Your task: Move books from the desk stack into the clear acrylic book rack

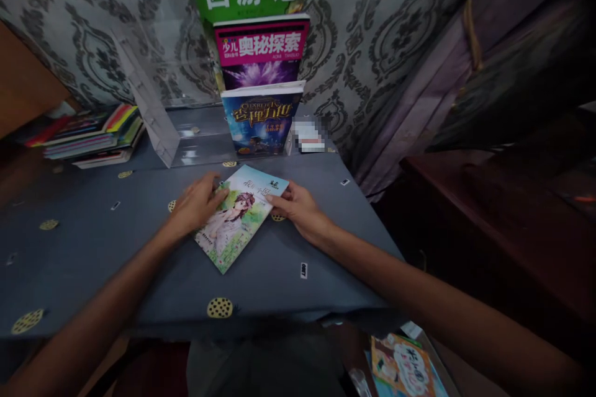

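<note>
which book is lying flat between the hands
The small book with the illustrated girl on its cover, on the grey tablecloth, touched by the left hand and right hand; others stand in the clear acrylic rack or form the stack of books.

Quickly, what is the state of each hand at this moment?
Left hand: closed, holding the illustrated paperback book by its left edge.
Right hand: closed, holding its right edge.

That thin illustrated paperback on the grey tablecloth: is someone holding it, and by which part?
Both hands hold the thin illustrated paperback by its sides: the left hand at the upper left edge, the right hand at the upper right corner.
</note>
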The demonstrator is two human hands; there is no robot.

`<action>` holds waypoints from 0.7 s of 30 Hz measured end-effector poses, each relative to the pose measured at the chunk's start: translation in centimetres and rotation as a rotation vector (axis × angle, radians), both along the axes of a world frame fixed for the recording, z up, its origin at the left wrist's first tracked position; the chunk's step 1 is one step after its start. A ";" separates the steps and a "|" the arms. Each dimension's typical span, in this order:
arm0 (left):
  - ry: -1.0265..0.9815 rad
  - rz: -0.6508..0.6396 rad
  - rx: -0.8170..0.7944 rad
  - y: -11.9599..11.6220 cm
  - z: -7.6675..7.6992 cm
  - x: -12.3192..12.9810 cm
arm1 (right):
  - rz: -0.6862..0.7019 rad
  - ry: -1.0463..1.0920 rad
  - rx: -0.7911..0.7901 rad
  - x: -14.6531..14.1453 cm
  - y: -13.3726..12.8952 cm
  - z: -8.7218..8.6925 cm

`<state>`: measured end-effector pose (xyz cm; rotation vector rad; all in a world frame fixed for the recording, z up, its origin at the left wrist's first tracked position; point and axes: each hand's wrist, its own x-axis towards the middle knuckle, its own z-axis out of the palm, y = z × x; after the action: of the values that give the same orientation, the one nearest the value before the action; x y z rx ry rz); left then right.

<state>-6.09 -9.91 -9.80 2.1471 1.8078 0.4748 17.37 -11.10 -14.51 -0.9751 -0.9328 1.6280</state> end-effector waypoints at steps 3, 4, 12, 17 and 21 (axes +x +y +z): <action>-0.301 0.037 -0.097 1.0 -0.2 -0.5 | -0.014 0.078 -0.088 -1.0 -0.2 0.4; -0.428 0.061 -0.153 1.2 -0.2 -0.5 | -0.015 0.116 -0.100 -1.2 -0.2 0.6; -1.302 0.319 -0.339 0.3 -0.7 2.5 | -0.032 0.349 -0.048 -2.6 0.7 2.2; -1.499 0.188 -0.175 -0.2 0.3 4.6 | -0.054 0.343 0.088 -3.7 1.3 4.2; -1.507 0.060 -0.003 -0.2 0.5 4.9 | -0.113 0.200 0.309 -3.2 1.4 6.0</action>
<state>-1.15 -10.10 -9.30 0.9855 0.9007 1.5105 14.18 -9.67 -8.54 -0.6298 -0.9404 1.4067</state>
